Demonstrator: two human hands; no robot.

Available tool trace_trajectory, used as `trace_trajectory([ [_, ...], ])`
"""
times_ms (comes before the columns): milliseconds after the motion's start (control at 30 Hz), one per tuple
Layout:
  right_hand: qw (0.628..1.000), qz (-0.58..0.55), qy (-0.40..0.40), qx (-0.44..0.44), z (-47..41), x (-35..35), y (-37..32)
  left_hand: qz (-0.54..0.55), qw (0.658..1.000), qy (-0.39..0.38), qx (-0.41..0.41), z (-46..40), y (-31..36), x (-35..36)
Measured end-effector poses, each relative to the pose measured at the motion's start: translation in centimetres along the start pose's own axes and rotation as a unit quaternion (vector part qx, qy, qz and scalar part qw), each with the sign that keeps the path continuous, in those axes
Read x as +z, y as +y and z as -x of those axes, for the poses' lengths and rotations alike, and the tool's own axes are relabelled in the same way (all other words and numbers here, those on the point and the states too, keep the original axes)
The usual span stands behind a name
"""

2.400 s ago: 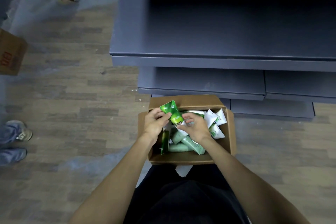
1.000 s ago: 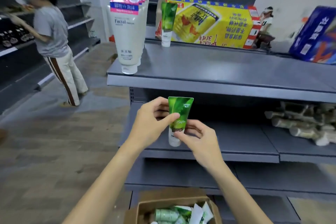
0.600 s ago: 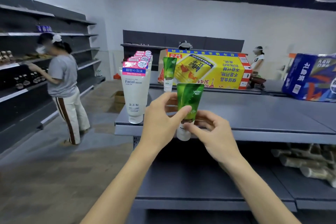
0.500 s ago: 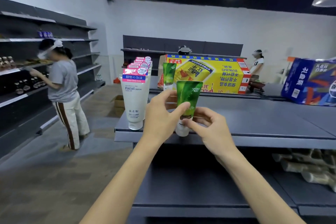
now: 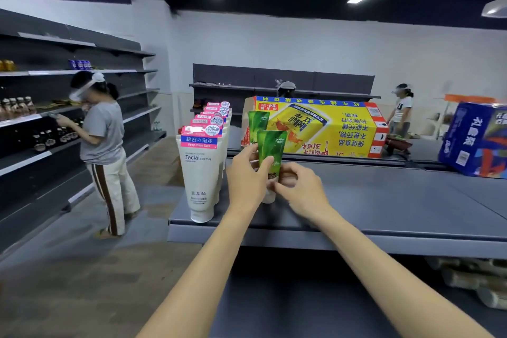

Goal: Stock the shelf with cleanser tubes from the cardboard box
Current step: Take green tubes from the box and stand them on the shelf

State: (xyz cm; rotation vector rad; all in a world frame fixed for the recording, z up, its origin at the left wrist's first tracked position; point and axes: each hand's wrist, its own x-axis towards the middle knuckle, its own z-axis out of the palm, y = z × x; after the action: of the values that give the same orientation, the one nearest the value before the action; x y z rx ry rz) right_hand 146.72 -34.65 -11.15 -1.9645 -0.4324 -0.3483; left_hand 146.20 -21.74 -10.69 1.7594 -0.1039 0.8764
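I hold a green cleanser tube (image 5: 271, 149) upright, cap down, over the grey top shelf (image 5: 384, 200). My left hand (image 5: 248, 177) grips its left side with the thumb across the front. My right hand (image 5: 297, 186) pinches its lower end from the right. The white cap sits at or just above the shelf surface; I cannot tell whether it touches. A second green tube (image 5: 257, 126) stands farther back on the same shelf. The cardboard box is out of view.
A row of white Facial cleanser tubes (image 5: 201, 170) stands at the shelf's left edge. A yellow carton (image 5: 329, 129) lies behind, a blue pack (image 5: 477, 140) at right. A person (image 5: 103, 151) stands in the left aisle by wall shelves (image 5: 41, 118); two people stand farther back.
I lifted the green tube out of the cardboard box and raised it to the top shelf. Over the last half second both hands carried it forward and lower, towards the shelf surface.
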Motion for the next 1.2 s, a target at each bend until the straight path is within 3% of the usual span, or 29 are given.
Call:
trace_trajectory([
  [467,0.999,0.011,0.016,0.04,-9.2,3.1,2.2,-0.037,0.994,0.082,-0.066,-6.9,-4.2,4.5],
  [1200,0.998,0.044,0.018,0.047,-13.0,4.9,3.4,-0.04,0.993,0.083,-0.078,-9.8,-5.8,5.4],
])
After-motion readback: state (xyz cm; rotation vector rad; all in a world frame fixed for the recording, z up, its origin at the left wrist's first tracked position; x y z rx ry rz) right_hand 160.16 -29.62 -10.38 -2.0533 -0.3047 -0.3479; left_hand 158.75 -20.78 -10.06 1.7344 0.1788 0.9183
